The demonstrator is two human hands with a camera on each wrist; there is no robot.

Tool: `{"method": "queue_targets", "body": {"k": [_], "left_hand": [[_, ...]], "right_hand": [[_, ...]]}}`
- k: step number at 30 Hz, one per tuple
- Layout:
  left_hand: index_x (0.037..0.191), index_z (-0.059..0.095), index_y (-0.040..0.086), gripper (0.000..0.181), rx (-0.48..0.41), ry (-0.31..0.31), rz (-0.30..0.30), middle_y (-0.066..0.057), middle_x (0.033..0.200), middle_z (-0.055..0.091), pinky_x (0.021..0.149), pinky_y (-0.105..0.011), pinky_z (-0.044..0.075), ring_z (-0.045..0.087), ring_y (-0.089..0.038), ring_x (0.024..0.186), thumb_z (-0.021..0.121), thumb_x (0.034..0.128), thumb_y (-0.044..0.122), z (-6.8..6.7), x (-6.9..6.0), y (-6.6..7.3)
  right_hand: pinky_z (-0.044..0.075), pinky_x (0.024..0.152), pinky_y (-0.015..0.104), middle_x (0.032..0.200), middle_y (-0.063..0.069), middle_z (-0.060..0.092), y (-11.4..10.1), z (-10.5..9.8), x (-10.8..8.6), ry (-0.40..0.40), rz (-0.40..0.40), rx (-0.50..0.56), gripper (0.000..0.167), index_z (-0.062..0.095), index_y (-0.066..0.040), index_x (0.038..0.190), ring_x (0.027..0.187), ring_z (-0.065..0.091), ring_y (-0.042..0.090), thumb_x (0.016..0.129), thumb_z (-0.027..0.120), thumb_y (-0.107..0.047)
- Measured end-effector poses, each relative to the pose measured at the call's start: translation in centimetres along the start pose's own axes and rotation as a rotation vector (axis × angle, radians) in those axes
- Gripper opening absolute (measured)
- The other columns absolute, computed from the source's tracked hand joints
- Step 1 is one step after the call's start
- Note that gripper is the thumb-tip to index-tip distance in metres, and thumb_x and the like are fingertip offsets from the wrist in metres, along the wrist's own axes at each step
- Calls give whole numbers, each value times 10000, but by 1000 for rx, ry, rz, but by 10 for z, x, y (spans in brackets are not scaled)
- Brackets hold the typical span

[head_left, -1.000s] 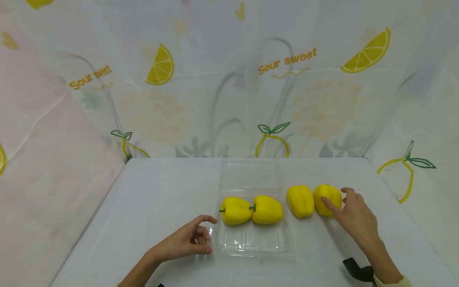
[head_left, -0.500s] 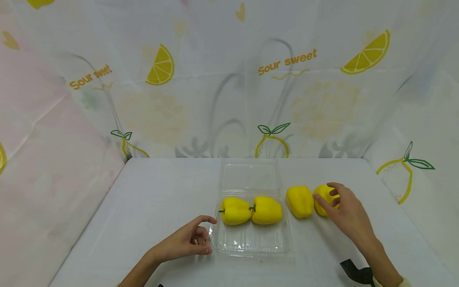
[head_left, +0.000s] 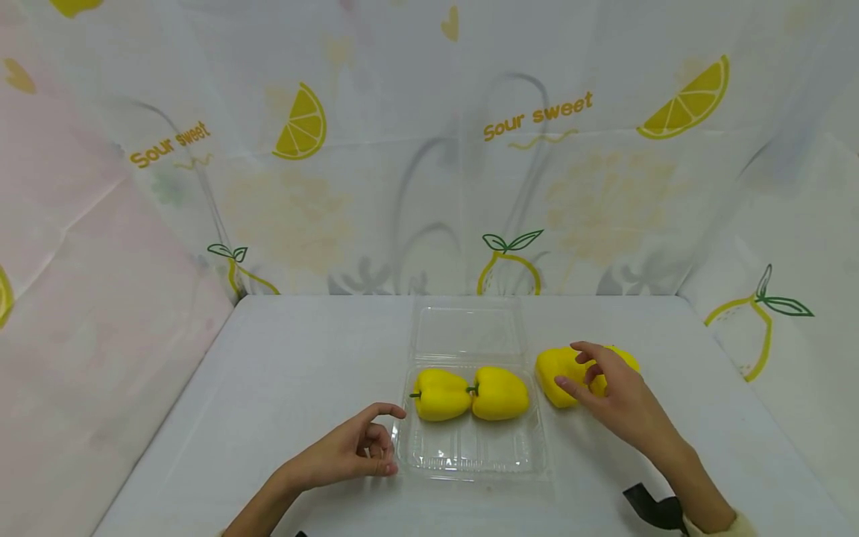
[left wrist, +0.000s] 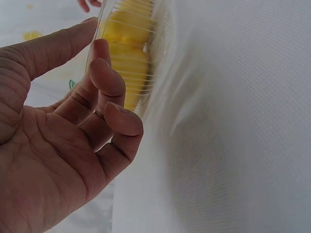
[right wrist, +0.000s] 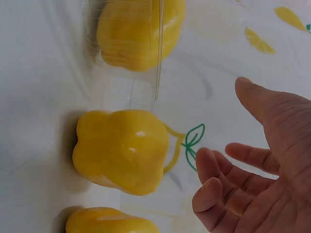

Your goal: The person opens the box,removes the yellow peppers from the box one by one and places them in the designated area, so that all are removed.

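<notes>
Two yellow bell peppers point(head_left: 441, 394) point(head_left: 500, 394) lie side by side in a clear plastic container point(head_left: 470, 464) with its lid folded back. The left hand point(head_left: 356, 451) is at the container's left edge, thumb and forefinger touching or nearly touching the rim; the left wrist view shows its other fingers point(left wrist: 121, 119) bent. Over two more yellow peppers right of the container hovers the right hand point(head_left: 620, 395), fingers parted and holding nothing. In the right wrist view one pepper point(right wrist: 124, 151) stands on the table, apart from that hand point(right wrist: 262, 179). The farther right pepper point(head_left: 628, 358) is partly hidden behind the hand.
The raised clear lid point(head_left: 467, 330) lies behind the container on the white table point(head_left: 322, 335). A cloth with printed lemons point(head_left: 376, 186) hangs behind and at both sides. A black strap-like piece point(head_left: 654, 509) is by the right wrist.
The right hand has moved left, from the farther right pepper to above the one nearer the container. The left hand and the peppers have stayed where they were.
</notes>
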State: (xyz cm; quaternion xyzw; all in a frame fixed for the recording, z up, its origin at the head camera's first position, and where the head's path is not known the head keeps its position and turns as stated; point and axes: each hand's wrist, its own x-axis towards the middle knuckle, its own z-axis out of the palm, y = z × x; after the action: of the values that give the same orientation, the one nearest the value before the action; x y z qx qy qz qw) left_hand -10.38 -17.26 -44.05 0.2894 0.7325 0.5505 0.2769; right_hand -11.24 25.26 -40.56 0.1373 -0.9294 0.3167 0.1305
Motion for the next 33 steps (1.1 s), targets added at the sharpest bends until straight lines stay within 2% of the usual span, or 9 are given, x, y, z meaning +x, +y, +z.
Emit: {"method": "queue_targets", "body": {"k": [8, 19, 27, 33], "left_hand": [[1431, 320, 26, 660, 10, -4, 8, -45, 880, 647, 683, -264, 527, 662, -169, 798, 715, 908, 109, -1, 0, -1], [1434, 318, 32, 659, 10, -10, 5, -92, 905, 667, 689, -268, 527, 664, -187, 802, 712, 914, 121, -1, 0, -3], [1433, 319, 26, 657, 8, -8, 4, -63, 893, 657, 700, -276, 531, 674, -207, 821, 710, 911, 105, -1, 0, -2], [1434, 318, 24, 660, 3, -8, -2, -54, 888, 651, 704, -274, 530, 678, -210, 832, 710, 909, 98, -1, 0, -2]], "right_hand": [[478, 681, 292, 1126, 35, 613, -5, 9, 4, -65, -65, -31, 619, 530, -100, 1344, 874, 523, 134, 850, 780, -378], [508, 732, 357, 1197, 29, 598, -10, 20, 8, -125, -137, -17, 662, 513, -145, 1379, 914, 519, 158, 858, 726, -493], [503, 726, 314, 1099, -6, 621, -12, 30, 10, -140, -207, -3, 653, 525, -161, 1372, 897, 560, 165, 850, 734, -493], [516, 716, 299, 1221, -3, 615, -15, 37, 9, -158, -208, -5, 647, 530, -196, 1366, 925, 591, 159, 844, 726, -525]]}}
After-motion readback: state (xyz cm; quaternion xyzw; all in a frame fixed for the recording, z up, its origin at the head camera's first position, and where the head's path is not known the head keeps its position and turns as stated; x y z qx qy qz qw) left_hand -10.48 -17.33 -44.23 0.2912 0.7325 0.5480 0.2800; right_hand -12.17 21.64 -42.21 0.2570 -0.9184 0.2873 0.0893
